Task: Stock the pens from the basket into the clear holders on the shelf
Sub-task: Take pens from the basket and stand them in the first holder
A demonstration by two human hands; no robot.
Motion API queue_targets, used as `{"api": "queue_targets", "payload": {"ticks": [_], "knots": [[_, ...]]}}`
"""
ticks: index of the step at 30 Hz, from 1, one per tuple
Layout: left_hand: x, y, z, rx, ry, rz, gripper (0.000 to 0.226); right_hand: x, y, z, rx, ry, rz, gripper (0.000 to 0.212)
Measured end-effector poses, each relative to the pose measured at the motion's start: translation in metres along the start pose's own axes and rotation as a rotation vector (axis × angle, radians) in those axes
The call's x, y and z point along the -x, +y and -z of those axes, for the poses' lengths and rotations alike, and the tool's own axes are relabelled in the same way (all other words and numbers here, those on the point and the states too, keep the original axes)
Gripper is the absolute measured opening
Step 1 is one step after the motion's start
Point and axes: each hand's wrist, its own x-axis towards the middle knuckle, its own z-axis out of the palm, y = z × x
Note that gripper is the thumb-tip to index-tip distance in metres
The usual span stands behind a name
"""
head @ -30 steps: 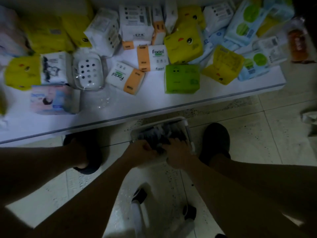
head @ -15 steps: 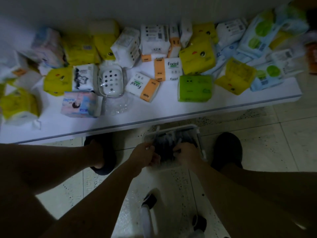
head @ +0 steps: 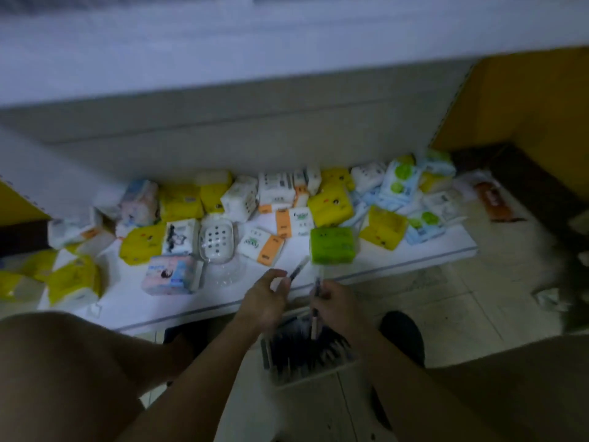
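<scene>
A clear basket (head: 322,373) full of dark pens stands on the tiled floor between my feet, blurred. Above it, my left hand (head: 266,296) pinches one pen (head: 298,269) whose pale cap points up and right over the shelf's front edge. My right hand (head: 334,303) grips another pen (head: 315,311) held nearly upright, its lower end hanging over the basket. A clear plastic holder (head: 231,271) lies on the low white shelf (head: 134,301), just left of my left hand.
The shelf carries several tissue packs, among them a green one (head: 333,245) right behind the pens and a pink-blue one (head: 170,274). A white perforated tray (head: 218,239) sits behind the holder. A higher shelf overhangs. My dark shoe (head: 403,334) is at the right.
Both hands have lifted out of the basket, each with a pen, up toward the shelf edge. The camera has tilted upward, showing more of the shelf back.
</scene>
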Motion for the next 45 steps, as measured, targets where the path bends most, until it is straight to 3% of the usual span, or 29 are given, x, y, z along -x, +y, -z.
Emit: {"api": "queue_targets", "payload": {"ticks": [2, 4, 7, 10, 15, 20, 24, 29, 33, 38, 42, 45], "knots": [[0.007, 0.018, 0.013, -0.062, 0.068, -0.157, 0.019, 0.012, -0.029, 0.018, 0.002, 0.101, 0.031, 0.031], [0.016, 0.045, 0.025, 0.021, 0.06, -0.257, 0.017, 0.025, -0.061, 0.038, 0.04, 0.15, 0.098, 0.033], [0.034, 0.082, 0.041, 0.148, 0.033, -0.286, 0.018, 0.043, -0.104, 0.064, -0.022, 0.187, 0.184, 0.016], [0.054, 0.107, 0.058, 0.103, 0.147, -0.366, 0.022, 0.063, -0.145, 0.086, -0.055, 0.252, 0.304, 0.018], [0.089, 0.126, 0.093, 0.084, 0.3, -0.614, 0.024, 0.098, -0.194, 0.106, -0.074, 0.278, 0.469, 0.024], [0.116, 0.146, 0.131, 0.07, 0.438, -0.747, 0.021, 0.124, -0.238, 0.115, -0.113, 0.261, 0.634, 0.009], [0.14, 0.174, 0.162, 0.152, 0.473, -0.856, 0.022, 0.141, -0.277, 0.123, -0.108, 0.281, 0.724, 0.01], [0.152, 0.197, 0.203, 0.22, 0.539, -0.884, 0.014, 0.152, -0.328, 0.132, -0.071, 0.359, 0.831, 0.037], [0.157, 0.213, 0.236, 0.33, 0.476, -0.868, 0.011, 0.157, -0.365, 0.135, -0.013, 0.363, 0.947, 0.06], [0.156, 0.227, 0.28, 0.366, 0.458, -0.833, 0.015, 0.147, -0.408, 0.132, 0.023, 0.358, 1.066, 0.043], [0.153, 0.235, 0.313, 0.251, 0.602, -0.894, 0.029, 0.133, -0.436, 0.126, -0.003, 0.382, 1.092, 0.042], [0.145, 0.242, 0.335, 0.182, 0.709, -0.904, 0.019, 0.121, -0.459, 0.123, -0.067, 0.369, 1.085, 0.041]]}}
